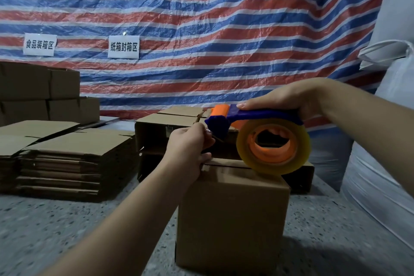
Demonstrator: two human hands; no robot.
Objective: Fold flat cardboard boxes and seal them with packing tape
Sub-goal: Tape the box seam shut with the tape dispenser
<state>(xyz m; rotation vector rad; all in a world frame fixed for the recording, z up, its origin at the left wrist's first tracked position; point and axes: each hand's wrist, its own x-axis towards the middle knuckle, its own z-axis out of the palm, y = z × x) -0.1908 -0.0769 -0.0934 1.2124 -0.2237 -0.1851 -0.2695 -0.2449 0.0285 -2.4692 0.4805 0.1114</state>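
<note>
Right hand (289, 96) grips dispenser (257, 132); left hand (190, 148) pinches tape end at center. Press it onto box (230, 219), pull taut along seam.

Two white paper signs on the striped tarp (201, 29) read 食品装箱区 (39, 44) and 纸箱封箱区 (123, 47).

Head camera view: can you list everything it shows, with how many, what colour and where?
Folded box: one, brown, front centre on the floor.
Tape dispenser: one, blue and orange, above the box top.
Tape roll: one, clear yellowish, on the dispenser.
Flat cardboard stack: one pile, brown, left.
Assembled boxes: several, brown, far left and behind centre.
Paper signs: two, white, on the tarp.
Striped tarp: one, red, blue, white, backdrop.
White sacks: exact number unclear, right edge.
Speckled floor: grey.
Left hand: pinches at the dispenser's front.
Right hand: grips the dispenser handle.
</note>
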